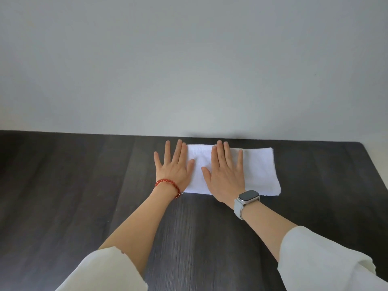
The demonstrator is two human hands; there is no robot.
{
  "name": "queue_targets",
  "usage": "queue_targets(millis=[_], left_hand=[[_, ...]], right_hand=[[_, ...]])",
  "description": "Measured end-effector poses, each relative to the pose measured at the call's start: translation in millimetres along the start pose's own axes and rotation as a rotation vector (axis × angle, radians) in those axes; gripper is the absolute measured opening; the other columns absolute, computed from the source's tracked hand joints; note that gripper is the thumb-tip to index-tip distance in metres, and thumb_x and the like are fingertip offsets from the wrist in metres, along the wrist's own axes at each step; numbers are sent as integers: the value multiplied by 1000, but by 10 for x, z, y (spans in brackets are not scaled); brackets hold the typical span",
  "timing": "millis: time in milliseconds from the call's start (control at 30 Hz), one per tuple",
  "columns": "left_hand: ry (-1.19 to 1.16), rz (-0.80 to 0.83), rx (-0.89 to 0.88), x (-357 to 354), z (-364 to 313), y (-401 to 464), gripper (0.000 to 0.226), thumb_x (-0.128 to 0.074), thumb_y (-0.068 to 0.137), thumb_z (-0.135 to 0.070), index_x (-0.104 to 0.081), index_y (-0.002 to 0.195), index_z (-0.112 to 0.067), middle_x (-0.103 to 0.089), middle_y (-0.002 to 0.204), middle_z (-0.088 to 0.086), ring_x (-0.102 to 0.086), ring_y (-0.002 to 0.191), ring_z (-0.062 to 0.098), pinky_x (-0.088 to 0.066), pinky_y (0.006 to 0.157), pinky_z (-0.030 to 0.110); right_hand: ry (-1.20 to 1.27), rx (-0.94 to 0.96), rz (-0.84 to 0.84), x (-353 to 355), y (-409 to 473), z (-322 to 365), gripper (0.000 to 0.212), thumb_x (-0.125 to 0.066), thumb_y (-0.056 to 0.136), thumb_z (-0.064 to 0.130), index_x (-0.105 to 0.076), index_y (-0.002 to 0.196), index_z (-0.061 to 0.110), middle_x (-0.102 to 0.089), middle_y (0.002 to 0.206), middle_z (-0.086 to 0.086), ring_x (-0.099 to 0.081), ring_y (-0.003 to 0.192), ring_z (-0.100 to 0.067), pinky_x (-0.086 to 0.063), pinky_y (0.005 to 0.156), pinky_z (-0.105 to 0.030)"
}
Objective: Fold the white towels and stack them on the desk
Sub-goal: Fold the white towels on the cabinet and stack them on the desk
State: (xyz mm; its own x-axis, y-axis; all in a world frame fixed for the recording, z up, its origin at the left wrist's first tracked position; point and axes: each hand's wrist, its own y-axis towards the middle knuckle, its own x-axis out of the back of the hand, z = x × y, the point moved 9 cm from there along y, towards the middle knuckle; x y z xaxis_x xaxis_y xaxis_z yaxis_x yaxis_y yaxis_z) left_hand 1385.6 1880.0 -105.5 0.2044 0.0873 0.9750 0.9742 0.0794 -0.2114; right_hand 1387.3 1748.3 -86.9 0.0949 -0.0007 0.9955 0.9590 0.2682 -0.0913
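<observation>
Towel (pixel 260 171), white and folded into a flat rectangle, lies on the dark wood-grain desk (pixel 84 185) near its far edge, close to the pale wall (pixel 189 59) behind. We can see it set a little right of the middle of the desk, its long side running left to right. A fold line or overlapping layer shows on the right part of the cloth, though the white on white makes it hard for us to say how many layers there are.

Both of our hands are spread flat, palms down, fingers straight and splayed; neither is gripping anything. Our left hand (pixel 174 164) rests at the towel's left edge, with the thumb and the inner side of the palm on the cloth and the outer fingers over bare desk. Our right hand (pixel 225 171) lies fully on the towel, near its middle, pressing down on the fabric.

We wear a red bead bracelet (pixel 168 185) on the left wrist and a grey-strapped watch (pixel 248 196) on the right. Loose white sleeves (pixel 319 259) cover both forearms up from near the elbow.
</observation>
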Motion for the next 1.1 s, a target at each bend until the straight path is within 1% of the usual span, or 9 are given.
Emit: queue_targets(millis=[67,167,200,300,367,467,633,833,1100], left_hand=[[-19,7,-8,97,3,-6,57,-8,97,-45,7,147,-22,14,155,-6,19,141,24,5,112,56],[-70,-101,-10,434,25,-146,54,-16,98,-41,0,147,-25,9,156,-3,16,142,24,3,112,55],[-101,-141,-13,570,27,-226,54,-20,98,-40,-3,147,-26,6,156,-2,13,142,23,2,113,54],[-253,-241,-1,978,48,-577,51,-33,97,-34,-20,145,-23,-5,156,1,4,144,21,0,115,47],[-382,-320,-6,1261,34,-896,48,-39,96,-29,-30,142,-19,-16,154,3,-9,143,22,-9,115,41],[-561,-356,-71,1606,-140,-1473,45,-43,95,-25,-38,138,-15,-30,148,4,-28,136,20,-25,111,38],[-726,-387,-200,1956,-729,-2681,38,-46,94,-22,-48,131,-14,-45,137,1,-43,125,19,-35,100,27],[-778,-285,-420,1845,-2097,-3922,32,-48,93,-23,-55,123,-15,-54,126,2,-54,111,17,-38,89,23],[-676,-48,-899,1409,-5032,-5533,32,-46,93,-22,-56,122,-15,-57,122,5,-57,109,22,-43,91,28]], right_hand=[[62,3,-25,92,-22,-14,68,-15,88,46,-42,136,4,-36,145,-17,-32,136,-32,-26,104,-59],[178,28,-50,351,-132,-75,55,-17,98,38,-17,146,13,-3,156,-12,-1,144,-27,-6,114,-50],[227,27,-64,465,-188,-104,51,-22,99,33,-18,146,14,-6,156,-11,0,144,-26,-7,116,-46],[428,-2,-182,896,-467,-205,33,-33,96,21,-52,119,7,-56,122,-11,-40,127,-27,-33,105,-37],[577,-60,-223,1166,-742,-273,28,-35,93,18,-59,95,4,-63,95,-11,-54,98,-29,-45,88,-39],[695,-104,-246,1545,-1301,-377,29,-38,95,18,-62,104,5,-66,106,-8,-57,101,-28,-47,88,-41],[873,-136,-277,2104,-2651,-645,28,-39,96,18,-60,115,12,-64,112,-2,-57,103,-17,-42,85,-26],[851,-323,-375,2242,-4467,-1587,28,-41,96,18,-60,115,17,-65,108,4,-57,100,-10,-37,79,-18],[763,-788,-630,2166,-7384,-3646,23,-46,94,10,-64,108,7,-68,103,-7,-62,97,-21,-41,80,-22]])
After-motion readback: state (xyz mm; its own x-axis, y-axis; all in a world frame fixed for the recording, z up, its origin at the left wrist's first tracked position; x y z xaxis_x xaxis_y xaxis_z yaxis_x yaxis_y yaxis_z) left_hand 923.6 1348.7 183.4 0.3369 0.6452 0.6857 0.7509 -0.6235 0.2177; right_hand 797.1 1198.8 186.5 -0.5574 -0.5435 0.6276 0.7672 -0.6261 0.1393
